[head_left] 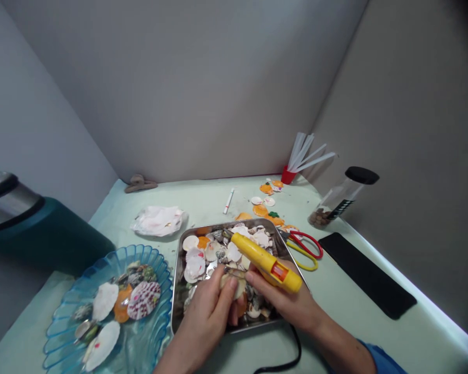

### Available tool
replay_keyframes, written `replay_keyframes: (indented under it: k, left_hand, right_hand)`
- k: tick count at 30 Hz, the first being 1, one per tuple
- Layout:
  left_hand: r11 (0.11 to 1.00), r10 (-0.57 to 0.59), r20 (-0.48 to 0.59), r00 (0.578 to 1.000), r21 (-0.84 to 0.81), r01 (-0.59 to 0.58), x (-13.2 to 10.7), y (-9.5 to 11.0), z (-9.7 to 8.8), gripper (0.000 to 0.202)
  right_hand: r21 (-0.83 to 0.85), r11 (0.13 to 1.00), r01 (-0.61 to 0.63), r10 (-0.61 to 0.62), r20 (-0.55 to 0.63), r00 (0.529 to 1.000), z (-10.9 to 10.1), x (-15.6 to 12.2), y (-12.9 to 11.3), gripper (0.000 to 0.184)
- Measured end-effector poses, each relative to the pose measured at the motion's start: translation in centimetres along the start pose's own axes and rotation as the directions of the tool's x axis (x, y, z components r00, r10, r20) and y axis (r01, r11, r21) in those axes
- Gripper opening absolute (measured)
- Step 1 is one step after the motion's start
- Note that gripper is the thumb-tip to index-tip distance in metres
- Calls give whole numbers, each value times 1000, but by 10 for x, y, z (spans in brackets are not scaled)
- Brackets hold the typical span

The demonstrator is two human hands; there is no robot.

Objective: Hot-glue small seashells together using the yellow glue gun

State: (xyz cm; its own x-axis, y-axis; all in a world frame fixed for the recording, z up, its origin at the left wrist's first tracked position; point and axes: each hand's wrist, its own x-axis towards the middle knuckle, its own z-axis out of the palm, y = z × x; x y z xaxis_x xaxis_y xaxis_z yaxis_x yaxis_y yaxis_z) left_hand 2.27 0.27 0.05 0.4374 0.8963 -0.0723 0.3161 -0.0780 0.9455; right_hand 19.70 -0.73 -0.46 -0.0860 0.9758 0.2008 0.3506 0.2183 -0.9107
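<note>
My left hand [208, 311] is closed on a pale seashell [237, 286], pinching it between thumb and fingers over the metal tray. In my right hand [286, 301] is a yellow hot glue gun [262, 259], its nozzle pointing up and left, away from the pale shell. The fingertips of that hand also reach the shell's upper edge, where a small brownish piece [237, 272] shows; I cannot make out its kind. Beneath both hands, the metal tray [175, 311] holds many white, orange and grey shells. A black cord [294, 358] runs below the tray.
Left stand a blue scalloped plate [58, 317] of shells and a dark green bottle [58, 234]. Behind are a white plastic bundle [159, 221], a marker [229, 201] and shell pieces [260, 210]. Right are scissors [310, 244], a black phone-like slab [366, 272], a jar [339, 200] and glue sticks [302, 150].
</note>
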Motion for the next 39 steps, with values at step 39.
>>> replay_keyframes:
  k: [39]
  left_hand:
    - [893,-166,-256,952,-448,36,7,-2,-3,26]
  right_hand:
    - [-122,981,148,-113,258,959,-8,1,-7,16]
